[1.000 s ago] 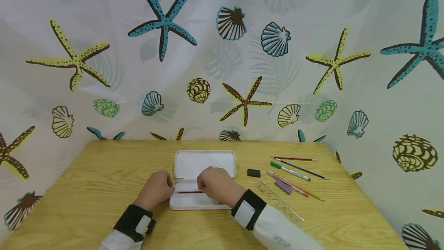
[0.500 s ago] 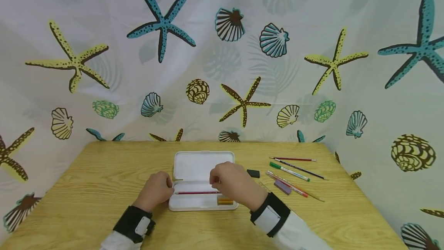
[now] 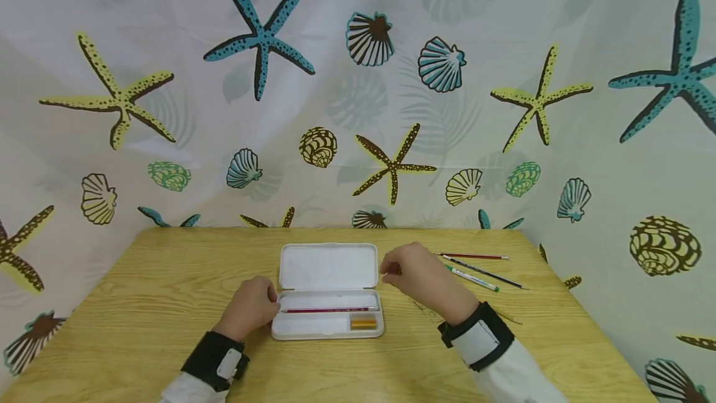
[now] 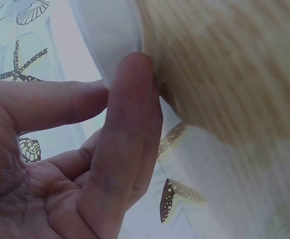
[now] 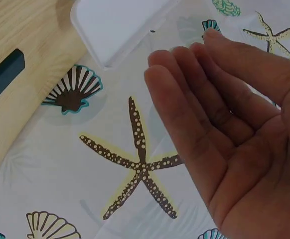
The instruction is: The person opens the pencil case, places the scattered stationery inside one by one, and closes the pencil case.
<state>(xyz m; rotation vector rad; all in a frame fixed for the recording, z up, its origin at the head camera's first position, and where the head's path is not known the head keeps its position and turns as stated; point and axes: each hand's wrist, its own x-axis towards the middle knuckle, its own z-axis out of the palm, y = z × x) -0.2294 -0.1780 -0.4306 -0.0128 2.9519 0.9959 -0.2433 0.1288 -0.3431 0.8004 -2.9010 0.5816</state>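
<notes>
A white pencil case point(image 3: 310, 326) lies with its lid point(image 3: 329, 266) folded back. Along its middle rests a dark red pencil point(image 3: 330, 310), and a small orange-brown block point(image 3: 363, 323) sits in the front right compartment. My left hand point(image 3: 253, 308) is at the case's left end; in the left wrist view its thumb and fingers pinch the white edge point(image 4: 112, 30). Right of the case, my right hand point(image 3: 427, 282) hovers over the table with nothing in it, fingers loosely bent. A black eraser point(image 5: 4, 74) shows in the right wrist view but is hidden by that hand from the head.
To the right lie a red pencil point(image 3: 475, 257), a dark pencil point(image 3: 486, 271) and a green-capped pen point(image 3: 475, 279). A clear ruler point(image 3: 423, 308) is mostly covered by the right arm. A patterned cloth point(image 3: 330, 191) hangs behind the wooden table point(image 3: 196, 266).
My right hand has let go of the dark red pencil in the case and moved right, off the case, toward the loose items. The left hand has stayed at the case's end.
</notes>
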